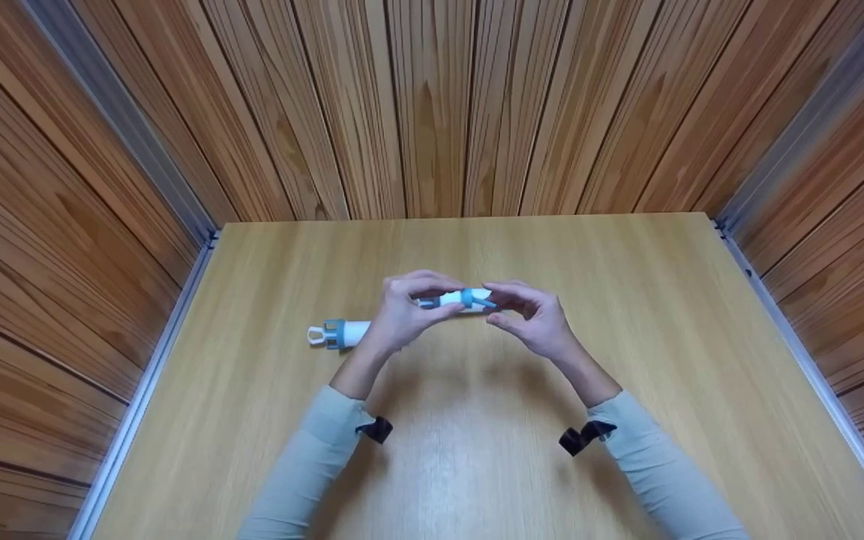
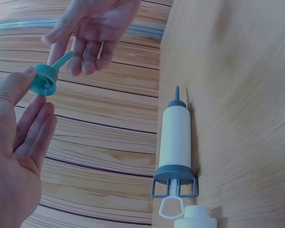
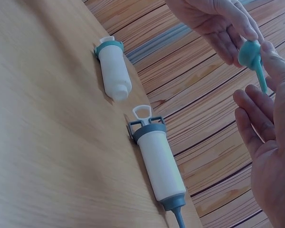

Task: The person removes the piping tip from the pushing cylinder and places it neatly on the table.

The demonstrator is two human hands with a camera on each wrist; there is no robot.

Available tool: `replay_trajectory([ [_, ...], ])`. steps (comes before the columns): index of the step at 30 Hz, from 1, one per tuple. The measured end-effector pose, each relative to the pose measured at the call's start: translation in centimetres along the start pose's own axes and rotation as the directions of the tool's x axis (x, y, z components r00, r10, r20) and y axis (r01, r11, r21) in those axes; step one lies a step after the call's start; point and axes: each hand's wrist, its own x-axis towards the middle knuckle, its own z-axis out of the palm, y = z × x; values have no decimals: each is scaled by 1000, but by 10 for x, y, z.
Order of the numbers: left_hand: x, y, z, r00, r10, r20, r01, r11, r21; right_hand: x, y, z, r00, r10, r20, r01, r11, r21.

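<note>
A teal nozzle [image 2: 43, 80] with a thin spout is pinched between the thumb and fingers of my left hand [image 1: 408, 311], above the table. My right hand [image 1: 538, 322] is close by, its thumb and fingers spread around the spout's tip; contact is unclear. Below the hands lies a white syringe [image 3: 161, 164] with a blue-grey collar, nozzle and white pull handle, partly covered in the head view. Beside my left wrist lies a second white syringe [image 3: 115, 71] with a teal collar; its front end is a bare neck.
Both syringes lie on a light wooden table [image 1: 672, 360]. Wood-plank walls [image 1: 432, 112] stand behind and at both sides, with grey metal rails [image 1: 177, 300] along the table's side edges.
</note>
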Motion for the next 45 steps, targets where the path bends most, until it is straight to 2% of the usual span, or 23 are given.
replay_trajectory([
  [10, -1, 0, -5, 1000, -9, -20, 10, 1000, 11, -2, 0, -2, 1000, -9, -17, 9, 1000, -21],
  [21, -1, 0, -3, 1000, 12, -18, -12, 1000, 7, -1, -4, 4, 998, 39, -42, -41, 998, -41],
  [30, -3, -2, -3, 1000, 15, -9, -15, 1000, 6, -1, -5, 5, 997, 42, -67, -45, 998, -47],
  [38, -6, -5, 0, 998, 64, -18, -64, 997, -33, -2, -7, 7, 995, 58, -79, -62, 997, -47],
  [45, -8, -6, 3, 997, 69, -19, -70, 995, -66, -1, -9, 10, 996, 32, -84, -34, 999, -25],
])
